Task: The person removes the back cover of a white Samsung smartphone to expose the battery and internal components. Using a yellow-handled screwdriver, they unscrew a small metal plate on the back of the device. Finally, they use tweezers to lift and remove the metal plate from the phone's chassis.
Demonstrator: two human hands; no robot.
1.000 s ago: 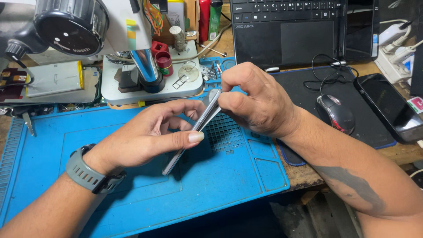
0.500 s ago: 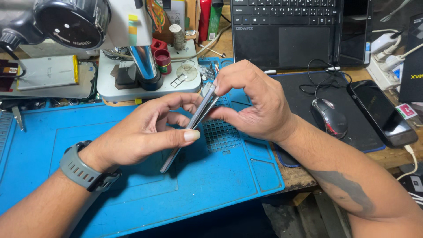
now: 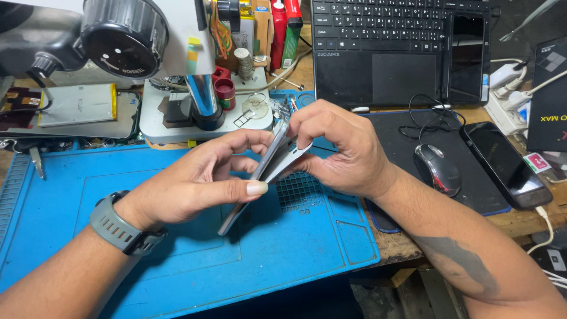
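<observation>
Both my hands hold a slim silver smartphone (image 3: 245, 198) edge-on above the blue work mat (image 3: 177, 248). My left hand (image 3: 201, 180), with a grey watch on the wrist, grips the phone's lower half, thumb along its side. My right hand (image 3: 342, 147) pinches the upper end, where a thin white panel (image 3: 289, 158) splays away from the phone's body, leaving a gap between the two layers.
A microscope stand (image 3: 204, 106) sits behind the mat, with a flat battery pack (image 3: 77, 103) at the left. A laptop (image 3: 401, 47) is at the back right, a mouse (image 3: 438, 168) on a black pad, and a dark phone (image 3: 505, 164) at the right.
The white panel has come further away from the phone at the top end, opening a wider gap. Both hands stay in about the same place.
</observation>
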